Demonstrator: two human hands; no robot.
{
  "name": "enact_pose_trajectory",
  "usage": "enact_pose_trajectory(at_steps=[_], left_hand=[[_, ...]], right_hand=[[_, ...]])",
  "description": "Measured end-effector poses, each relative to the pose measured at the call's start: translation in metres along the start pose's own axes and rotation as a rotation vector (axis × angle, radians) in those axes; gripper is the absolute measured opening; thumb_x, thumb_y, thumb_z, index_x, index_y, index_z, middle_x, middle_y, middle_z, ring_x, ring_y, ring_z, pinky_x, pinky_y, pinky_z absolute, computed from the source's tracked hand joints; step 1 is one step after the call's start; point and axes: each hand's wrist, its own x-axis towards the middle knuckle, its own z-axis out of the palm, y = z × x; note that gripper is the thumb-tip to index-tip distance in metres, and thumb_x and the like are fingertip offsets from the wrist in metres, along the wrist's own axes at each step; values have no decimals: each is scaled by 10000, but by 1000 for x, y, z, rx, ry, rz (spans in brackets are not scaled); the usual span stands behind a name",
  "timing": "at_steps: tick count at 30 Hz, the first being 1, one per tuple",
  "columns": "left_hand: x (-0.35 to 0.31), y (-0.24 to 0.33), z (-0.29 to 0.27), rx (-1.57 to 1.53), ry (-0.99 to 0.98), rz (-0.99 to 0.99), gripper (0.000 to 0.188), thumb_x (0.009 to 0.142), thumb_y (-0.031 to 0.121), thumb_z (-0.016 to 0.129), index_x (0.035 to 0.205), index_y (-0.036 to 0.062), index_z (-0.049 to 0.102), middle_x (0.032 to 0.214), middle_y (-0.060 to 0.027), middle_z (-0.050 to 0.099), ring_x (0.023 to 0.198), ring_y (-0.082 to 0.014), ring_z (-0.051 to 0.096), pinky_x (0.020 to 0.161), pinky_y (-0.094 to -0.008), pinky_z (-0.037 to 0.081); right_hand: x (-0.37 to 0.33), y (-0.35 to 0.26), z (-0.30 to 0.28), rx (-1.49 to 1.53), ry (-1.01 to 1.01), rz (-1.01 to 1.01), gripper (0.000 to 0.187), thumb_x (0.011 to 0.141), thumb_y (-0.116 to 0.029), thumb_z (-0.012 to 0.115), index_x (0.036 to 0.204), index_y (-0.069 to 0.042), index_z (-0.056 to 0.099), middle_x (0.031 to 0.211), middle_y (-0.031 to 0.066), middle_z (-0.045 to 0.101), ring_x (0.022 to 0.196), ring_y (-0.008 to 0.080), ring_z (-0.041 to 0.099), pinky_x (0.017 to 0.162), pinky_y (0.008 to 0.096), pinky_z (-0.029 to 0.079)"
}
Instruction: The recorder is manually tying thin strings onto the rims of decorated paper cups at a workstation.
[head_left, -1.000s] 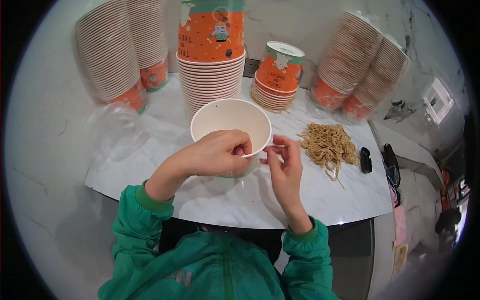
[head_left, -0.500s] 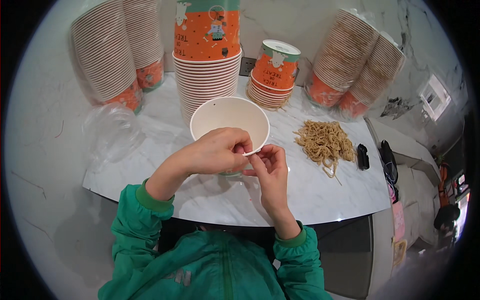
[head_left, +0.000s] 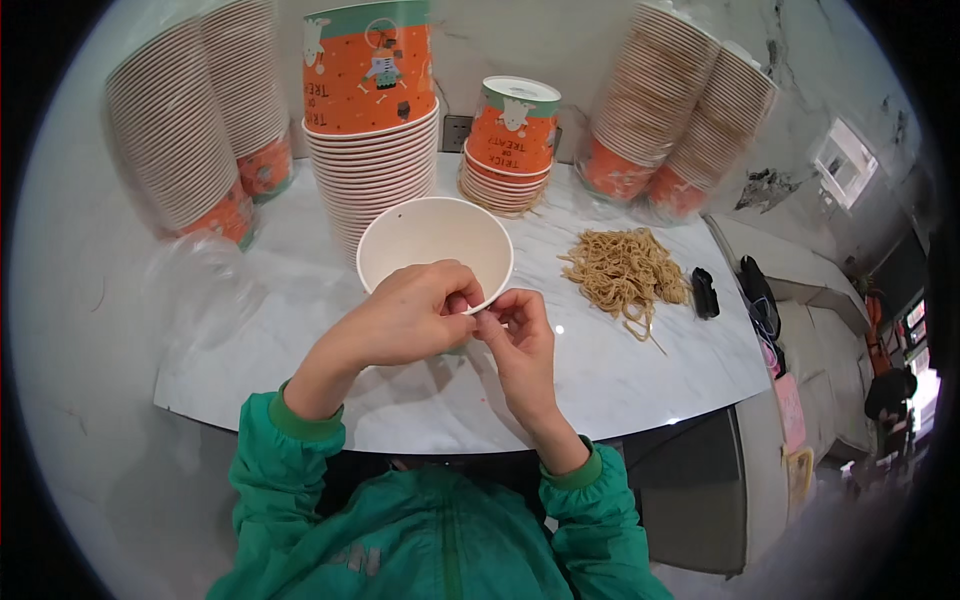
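A paper bucket (head_left: 440,232) with a cream inside tilts its mouth toward me at the table's middle. A small dark hole shows in its far wall. My left hand (head_left: 408,312) reaches over the near rim, its fingers bent inside and its thumb outside, closed on the wall. Beside it, my right hand (head_left: 524,345) pinches at the same stretch of rim from the outer right. The fingertips of both hands nearly meet there; whatever small thing lies between them is hidden. To the right lies a loose pile of tan cord pieces (head_left: 625,277).
Behind stands a tall stack of upside-down orange and green buckets (head_left: 372,165), with a shorter stack (head_left: 508,145) beside it. Plastic-wrapped bucket stacks (head_left: 175,140) rise at the back left, others (head_left: 650,105) at the back right. A crumpled clear bag (head_left: 205,295) and a black object (head_left: 705,293) lie on the table.
The view has shifted, so the stacks and cord sit farther left in it. Both hands stay at the bucket's near rim, with only slight finger movement.
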Motion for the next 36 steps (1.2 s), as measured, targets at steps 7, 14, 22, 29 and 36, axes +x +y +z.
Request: enact_pose_trajectory(at_steps=[7,14,22,29,36], left_hand=[[-3,6,6,14,52,64,197,822,138,692,953,-6,661,842,-110,644,749,-256,623,694,-365,494],[-7,4,15,293,266,552,144,806,53,719,923,67,636,836,-56,620,825,-261,602,827,-377,412],[-7,-3,16,181,378,601,161,771,-14,712,911,47,661,817,-64,644,799,-258,609,812,-370,424],[-11,-7,12,121,518,640,194,767,-91,675,933,7,689,829,-93,671,756,-245,625,709,-339,471],[-35,21,36,-194,281,600,209,797,-79,716,991,-3,695,823,-82,654,562,-174,590,516,-287,461]], right_hand=[[-3,-3,-27,-741,154,-305,196,899,69,560,1067,-24,597,1014,122,581,865,285,628,738,357,526],[-5,-29,-106,-1343,283,-250,69,907,-84,655,974,-100,653,960,104,604,841,322,652,675,432,524],[35,-41,-166,-1538,2,-448,209,826,10,659,999,-100,702,929,86,564,851,281,609,665,401,514],[38,-28,-160,-1680,-106,-557,139,765,8,669,885,-63,665,937,99,546,902,292,588,632,412,506],[-35,-14,-98,-1321,-186,-544,185,771,21,697,941,-46,665,1004,113,645,723,276,663,561,367,536]])
